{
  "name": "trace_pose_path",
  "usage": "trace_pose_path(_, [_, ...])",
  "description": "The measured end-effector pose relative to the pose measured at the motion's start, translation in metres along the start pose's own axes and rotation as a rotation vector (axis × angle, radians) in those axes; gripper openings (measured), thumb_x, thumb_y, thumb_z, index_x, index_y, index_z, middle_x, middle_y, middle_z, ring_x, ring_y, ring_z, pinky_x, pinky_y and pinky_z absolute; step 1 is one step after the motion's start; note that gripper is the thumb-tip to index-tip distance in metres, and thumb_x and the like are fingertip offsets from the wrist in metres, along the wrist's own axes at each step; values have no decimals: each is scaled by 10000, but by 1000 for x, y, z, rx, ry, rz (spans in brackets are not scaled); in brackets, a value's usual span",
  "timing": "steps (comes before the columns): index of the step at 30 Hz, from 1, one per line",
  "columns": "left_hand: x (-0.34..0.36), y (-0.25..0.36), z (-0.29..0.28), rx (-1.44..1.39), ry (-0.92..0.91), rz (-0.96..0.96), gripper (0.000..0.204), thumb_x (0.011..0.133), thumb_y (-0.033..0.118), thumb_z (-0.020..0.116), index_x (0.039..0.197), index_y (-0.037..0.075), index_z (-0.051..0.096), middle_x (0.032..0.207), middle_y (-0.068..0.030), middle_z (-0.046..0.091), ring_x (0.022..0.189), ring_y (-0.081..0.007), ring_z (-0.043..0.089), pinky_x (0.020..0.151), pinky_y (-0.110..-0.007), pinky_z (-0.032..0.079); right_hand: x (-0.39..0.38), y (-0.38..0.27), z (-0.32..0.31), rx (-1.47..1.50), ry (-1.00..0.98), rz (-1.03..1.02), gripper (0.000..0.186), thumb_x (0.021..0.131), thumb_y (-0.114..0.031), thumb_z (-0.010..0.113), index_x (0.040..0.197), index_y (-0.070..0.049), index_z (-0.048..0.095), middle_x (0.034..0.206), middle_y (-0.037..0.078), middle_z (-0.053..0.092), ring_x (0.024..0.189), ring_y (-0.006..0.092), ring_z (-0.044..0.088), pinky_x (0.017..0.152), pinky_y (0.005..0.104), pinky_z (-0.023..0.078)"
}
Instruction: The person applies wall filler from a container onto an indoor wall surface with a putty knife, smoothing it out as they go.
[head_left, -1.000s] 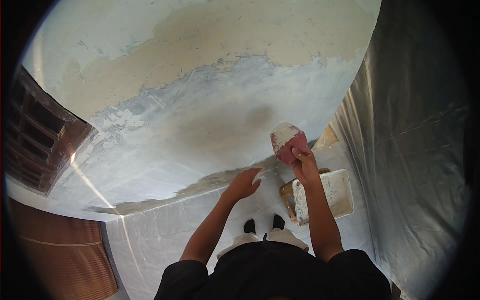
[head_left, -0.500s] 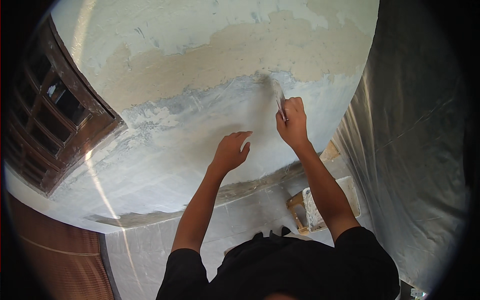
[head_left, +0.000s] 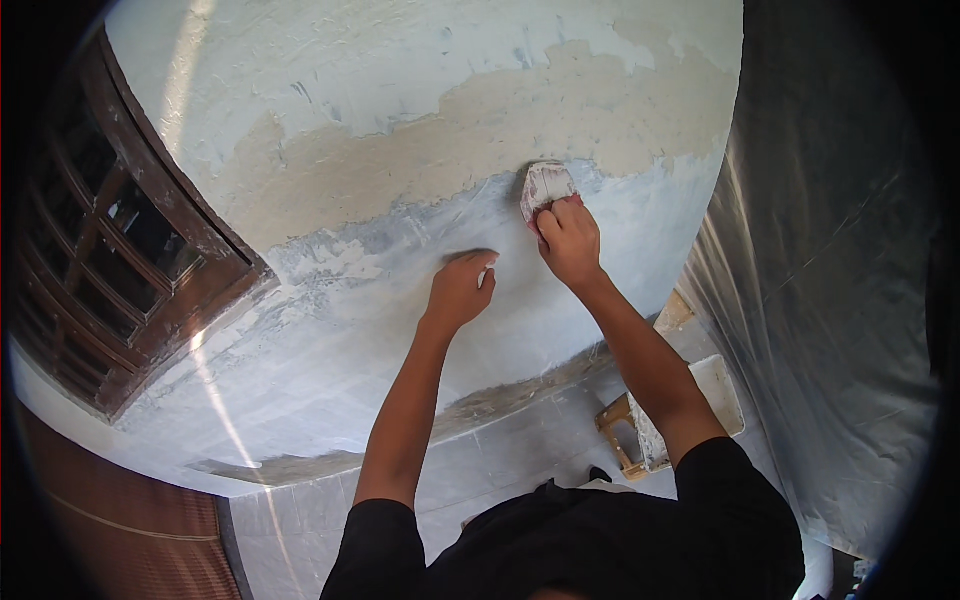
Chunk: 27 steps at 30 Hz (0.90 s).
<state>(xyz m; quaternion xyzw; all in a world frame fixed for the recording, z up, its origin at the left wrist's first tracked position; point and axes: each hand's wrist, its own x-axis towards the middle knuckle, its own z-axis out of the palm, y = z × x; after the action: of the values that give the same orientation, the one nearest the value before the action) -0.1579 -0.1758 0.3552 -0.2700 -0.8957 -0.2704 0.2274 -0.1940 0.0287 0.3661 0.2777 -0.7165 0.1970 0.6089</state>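
My right hand (head_left: 572, 240) grips a putty knife (head_left: 549, 186), its broad blade smeared with whitish filler and lying against the wall (head_left: 400, 290). The blade sits where a beige band of old coating meets the smoother grey-white area below. To the left and slightly lower, my left hand (head_left: 461, 289) is empty, fingers loosely bent and thumb apart, with its fingertips at or very near the wall surface. Part of the knife's handle is hidden by my right fingers.
A dark wooden window frame with panes (head_left: 140, 260) stands at the left. Plastic sheeting (head_left: 830, 300) hangs at the right. Below my right arm, a whitish tray (head_left: 717, 392) rests by a wooden stool (head_left: 622, 430). A brown woven blind (head_left: 130, 520) is at lower left.
The putty knife has turned from edge-on to broad face visible, its blade now lying on the wall. My right hand has shifted slightly left and down; the left hand has moved closer to the wall.
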Motion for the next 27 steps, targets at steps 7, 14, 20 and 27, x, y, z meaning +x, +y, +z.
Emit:
trace_pose_path(7, [6,-14,-3,-171,-87,-95,207,858,43,557,1035,27,663,881,-112,710,774,-191,694,693,-282,544,1,-4,19,-102,76,60,211,624,-26,667,709,-100,489,717,54,428,651,229,476,581,359,363])
trace_pose_path(14, [10,-12,-1,-130,-200,-168,208,877,88,541,1029,47,677,859,-94,720,739,-178,698,695,-283,540,-28,-9,34,-74,62,94,192,634,-25,647,693,-95,478,712,70,421,645,247,464,580,369,356])
trace_pose_path(20, [8,-12,2,-75,-170,-175,194,869,128,561,1006,94,694,850,-54,725,731,-173,702,670,-285,534,-24,-12,23,-78,115,187,205,608,2,632,682,-90,464,703,76,412,642,259,456,566,377,340])
trace_pose_path(27, [9,-9,9,-65,-127,-233,155,832,192,596,926,166,717,829,-6,716,715,-191,690,687,-317,519,-18,-4,32,-59,119,149,225,591,5,645,675,-93,461,701,69,412,653,250,459,568,364,339])
